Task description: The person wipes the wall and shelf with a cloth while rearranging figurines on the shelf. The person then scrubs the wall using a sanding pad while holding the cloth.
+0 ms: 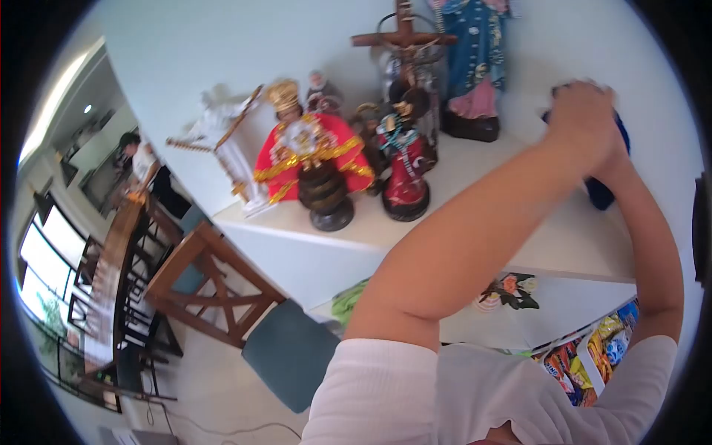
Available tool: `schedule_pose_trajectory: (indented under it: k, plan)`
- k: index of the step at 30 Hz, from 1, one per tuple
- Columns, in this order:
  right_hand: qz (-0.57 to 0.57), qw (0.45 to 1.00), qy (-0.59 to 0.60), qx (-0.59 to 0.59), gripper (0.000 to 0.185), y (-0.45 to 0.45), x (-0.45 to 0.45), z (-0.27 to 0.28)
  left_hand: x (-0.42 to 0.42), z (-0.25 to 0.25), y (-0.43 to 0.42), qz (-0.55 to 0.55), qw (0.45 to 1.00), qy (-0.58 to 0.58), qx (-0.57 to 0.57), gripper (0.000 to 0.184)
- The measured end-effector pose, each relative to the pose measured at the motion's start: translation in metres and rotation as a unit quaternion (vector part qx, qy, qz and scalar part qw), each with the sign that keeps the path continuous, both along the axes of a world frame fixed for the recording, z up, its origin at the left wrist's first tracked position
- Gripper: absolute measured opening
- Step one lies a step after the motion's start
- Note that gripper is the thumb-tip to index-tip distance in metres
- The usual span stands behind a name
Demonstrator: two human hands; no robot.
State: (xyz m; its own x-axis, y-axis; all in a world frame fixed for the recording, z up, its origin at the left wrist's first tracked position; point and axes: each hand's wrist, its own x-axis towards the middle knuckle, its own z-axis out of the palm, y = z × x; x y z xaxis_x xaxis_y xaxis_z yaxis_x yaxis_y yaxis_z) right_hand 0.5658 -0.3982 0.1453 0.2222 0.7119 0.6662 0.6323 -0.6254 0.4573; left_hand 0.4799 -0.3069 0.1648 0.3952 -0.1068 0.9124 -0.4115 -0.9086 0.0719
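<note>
At the right end of the white shelf, my left hand (582, 111) is curled over a dark blue cloth (601, 194), which shows above, behind and below the hands. My right hand (612, 157) is up against it, crossed behind the left wrist; its fingers are hidden. Left of the hands stands a tall statue in a blue robe (475, 59) on a dark base. Further left are a wooden crucifix (404, 37), a small figure in dark red (406, 174) and a crowned figure in a red cape with gold trim (319, 159).
A white winged figure (237, 148) stands at the shelf's left end. Below the shelf are colourful snack packets (575, 363), a floral-printed panel (512, 291) and green cloth (348, 300). A wooden chair (222, 282) stands lower left. Another person (152, 167) is at the long table (111, 274).
</note>
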Motion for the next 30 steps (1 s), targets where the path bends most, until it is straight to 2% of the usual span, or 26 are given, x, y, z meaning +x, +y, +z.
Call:
schedule_pose_trajectory:
  k: [2, 4, 6, 7, 8, 9, 10, 11, 12, 13, 14, 16, 18, 21, 24, 26, 30]
  plan:
    - [-0.079, 0.985, 0.156, -0.001, 0.033, 0.007, -0.055, 0.017, -0.068, 0.001, -0.006, -0.037, 0.989, 0.085, 0.117, 0.020]
    - [-0.051, 0.985, 0.146, -0.076, 0.034, -0.009, -0.051, 0.009, -0.112, -0.022, -0.008, -0.062, 0.975, 0.081, 0.197, 0.018]
    - [-0.027, 0.978, 0.132, -0.159, 0.036, -0.029, -0.038, 0.000, -0.165, -0.057, 0.002, -0.126, 0.982, 0.044, 0.134, 0.014]
    - [-0.013, 0.971, 0.125, -0.201, 0.037, -0.037, -0.032, -0.002, -0.187, -0.074, 0.013, -0.152, 0.976, 0.098, 0.124, 0.011]
    - [0.038, 0.972, 0.148, -0.181, 0.044, -0.043, -0.027, -0.001, -0.207, -0.092, 0.025, -0.178, 0.966, 0.151, 0.111, 0.009]
    - [0.076, 0.963, 0.225, -0.129, 0.046, -0.049, -0.025, -0.003, -0.226, -0.111, 0.039, -0.233, 0.949, 0.208, 0.032, 0.010]
    - [0.111, 0.944, 0.300, -0.077, 0.047, -0.055, -0.026, -0.005, -0.244, -0.133, 0.054, -0.287, 0.921, 0.258, -0.048, 0.011]
    - [0.141, 0.916, 0.376, -0.025, 0.049, -0.061, -0.030, -0.009, -0.261, -0.161, 0.072, -0.317, 0.870, 0.364, -0.100, 0.014]
    - [0.129, 0.912, 0.386, -0.057, 0.051, -0.065, -0.044, -0.011, -0.280, -0.189, 0.091, -0.313, 0.808, 0.451, -0.211, 0.015]
    - [0.115, 0.908, 0.393, -0.088, 0.053, -0.068, -0.064, -0.012, -0.299, -0.219, 0.108, -0.229, 0.784, 0.497, -0.292, 0.016]
    - [0.106, 0.904, 0.401, -0.108, 0.054, -0.073, -0.076, -0.017, -0.320, -0.251, 0.118, -0.088, 0.717, 0.531, -0.443, 0.019]
    - [0.093, 0.894, 0.415, -0.138, 0.057, -0.079, -0.093, -0.027, -0.356, -0.331, 0.138, 0.214, 0.667, 0.504, -0.505, 0.027]
    - [0.084, 0.898, 0.411, -0.135, 0.058, -0.091, -0.095, -0.040, -0.403, -0.428, 0.147, 0.317, 0.602, 0.427, -0.596, 0.036]
    - [0.094, 0.910, 0.395, -0.082, 0.058, -0.124, -0.067, -0.066, -0.429, -0.466, 0.136, 0.267, 0.488, 0.355, -0.752, 0.038]
    - [0.135, 0.903, 0.407, -0.025, 0.053, -0.136, -0.056, -0.081, -0.415, -0.472, 0.129, 0.275, 0.560, 0.343, -0.702, 0.037]
    - [0.152, 0.906, 0.394, -0.023, 0.050, -0.138, -0.052, -0.085, -0.397, -0.475, 0.132, 0.265, 0.575, 0.328, -0.701, 0.038]
    - [0.115, 0.919, 0.378, -0.005, 0.045, -0.141, -0.052, -0.089, -0.383, -0.523, 0.131, 0.279, 0.539, 0.376, -0.700, 0.039]
